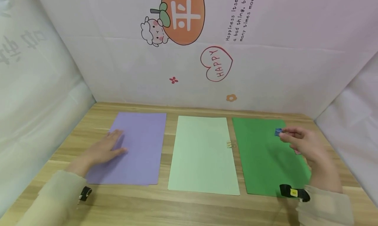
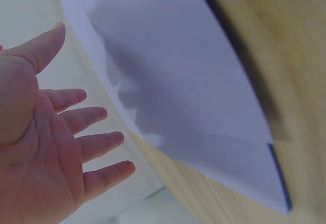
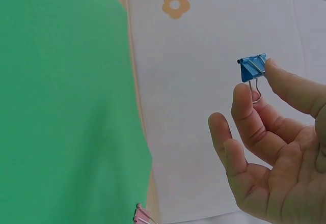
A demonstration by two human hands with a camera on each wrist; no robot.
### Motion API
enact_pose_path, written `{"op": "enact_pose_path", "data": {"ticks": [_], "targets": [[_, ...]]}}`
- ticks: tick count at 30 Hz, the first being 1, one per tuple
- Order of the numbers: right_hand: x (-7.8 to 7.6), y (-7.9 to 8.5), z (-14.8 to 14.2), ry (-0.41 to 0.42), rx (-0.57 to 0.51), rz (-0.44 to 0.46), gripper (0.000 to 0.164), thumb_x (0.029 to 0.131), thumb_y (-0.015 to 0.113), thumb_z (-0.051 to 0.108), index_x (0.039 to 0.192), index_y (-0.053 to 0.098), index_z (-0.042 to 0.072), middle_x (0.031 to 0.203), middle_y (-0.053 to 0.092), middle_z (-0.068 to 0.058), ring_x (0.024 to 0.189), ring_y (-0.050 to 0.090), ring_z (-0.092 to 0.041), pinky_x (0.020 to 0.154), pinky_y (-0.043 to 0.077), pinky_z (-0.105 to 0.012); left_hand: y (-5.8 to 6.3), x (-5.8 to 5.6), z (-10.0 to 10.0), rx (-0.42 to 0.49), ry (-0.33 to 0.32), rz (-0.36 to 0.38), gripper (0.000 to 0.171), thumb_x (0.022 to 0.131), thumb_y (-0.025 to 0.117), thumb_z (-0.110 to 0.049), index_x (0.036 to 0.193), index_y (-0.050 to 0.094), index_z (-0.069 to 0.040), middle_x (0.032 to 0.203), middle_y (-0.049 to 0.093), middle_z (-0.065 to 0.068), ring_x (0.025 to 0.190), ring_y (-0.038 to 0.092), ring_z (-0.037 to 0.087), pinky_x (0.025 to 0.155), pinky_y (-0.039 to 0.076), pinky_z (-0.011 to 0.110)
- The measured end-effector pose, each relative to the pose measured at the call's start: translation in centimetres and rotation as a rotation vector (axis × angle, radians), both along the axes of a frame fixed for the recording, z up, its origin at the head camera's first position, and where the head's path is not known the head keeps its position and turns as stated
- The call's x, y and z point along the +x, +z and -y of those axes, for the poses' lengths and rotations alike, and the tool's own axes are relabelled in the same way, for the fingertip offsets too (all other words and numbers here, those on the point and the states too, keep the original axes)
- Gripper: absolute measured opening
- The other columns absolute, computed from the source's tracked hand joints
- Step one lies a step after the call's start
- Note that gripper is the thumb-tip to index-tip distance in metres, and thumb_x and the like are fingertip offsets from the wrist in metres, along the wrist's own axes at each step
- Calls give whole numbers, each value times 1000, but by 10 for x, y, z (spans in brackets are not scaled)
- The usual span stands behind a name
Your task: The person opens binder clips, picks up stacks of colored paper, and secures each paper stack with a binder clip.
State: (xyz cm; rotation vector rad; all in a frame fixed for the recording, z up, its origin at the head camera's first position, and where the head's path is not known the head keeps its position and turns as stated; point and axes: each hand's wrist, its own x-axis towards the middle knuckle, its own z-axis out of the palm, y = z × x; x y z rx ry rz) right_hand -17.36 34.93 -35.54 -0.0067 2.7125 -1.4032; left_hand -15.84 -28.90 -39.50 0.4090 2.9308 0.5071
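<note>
Wooden table (image 1: 189,209); blue clip (image 3: 251,71) in right hand's (image 1: 304,142) pinch, far from outspread left hand (image 1: 103,149)

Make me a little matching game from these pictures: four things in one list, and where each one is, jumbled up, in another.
Things
1. Blue clip
2. Yellow clip
3. Pink clip
4. Purple paper

Places
A. On the right edge of the pale green paper
B. Beneath the left hand
C. Pinched in the right hand
D. At the right edge of the dark green paper

Right pairs: 1-C, 2-A, 3-D, 4-B
</note>
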Motion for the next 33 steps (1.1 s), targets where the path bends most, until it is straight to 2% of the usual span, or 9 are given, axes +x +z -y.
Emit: {"op": "enact_pose_path", "data": {"ticks": [5, 9, 12, 16, 21, 28, 33], "targets": [[0, 0, -1, 2, 14, -1, 43, 100, 59, 38, 128, 52, 5, 89, 64, 29, 79, 55, 1, 60, 46, -24, -4, -3, 7, 3, -3, -27, 83, 98, 60, -39, 149, 24, 16, 153, 22, 41, 141, 22, 58, 116, 19, 65], [1, 1, -1, 6, 19, -9, 44, 100, 59, 37, 128, 52, 4, 89, 64, 29, 80, 55, 2, 60, 46, -24, -6, -5, 11, -30, 10, -41, 81, 98, 60, -37, 148, 25, 15, 151, 25, 41, 139, 26, 58, 115, 22, 65], [0, 0, -1, 7, 21, -7, 45, 100, 59, 37, 129, 52, 3, 89, 64, 28, 80, 55, 2, 61, 46, -24, -5, -5, 11, -63, 28, -47, 79, 98, 60, -36, 148, 26, 15, 150, 28, 41, 137, 29, 59, 114, 24, 66], [0, -2, -2, 1, 33, 13, 55, 100, 58, 39, 135, 47, -2, 89, 63, 28, 81, 56, 2, 63, 48, -25, -2, -3, 11, -96, 57, -47, 78, 96, 63, -32, 146, 27, 17, 148, 32, 42, 134, 33, 60, 112, 27, 66], [1, -2, -3, -4, 44, 21, 62, 100, 57, 40, 140, 43, -6, 89, 63, 29, 82, 56, 4, 65, 49, -25, -3, -2, 17, -141, 112, -13, 80, 95, 62, -32, 145, 26, 19, 146, 31, 44, 131, 33, 63, 109, 30, 69], [1, -3, -2, -6, 59, 24, 64, 100, 57, 42, 141, 43, -6, 89, 62, 31, 82, 56, 5, 65, 49, -24, -3, -5, 14, -133, 206, 55, 100, 91, 65, -50, 147, 20, 19, 143, 25, 50, 128, 30, 68, 104, 30, 74], [1, -3, -3, -13, 59, 36, 65, 100, 57, 43, 142, 43, -5, 90, 63, 31, 85, 57, 8, 69, 51, -24, 2, -11, 6, -141, 256, 91, 108, 85, 73, -47, 146, 16, 22, 136, 29, 55, 124, 36, 68, 101, 36, 72]]}}
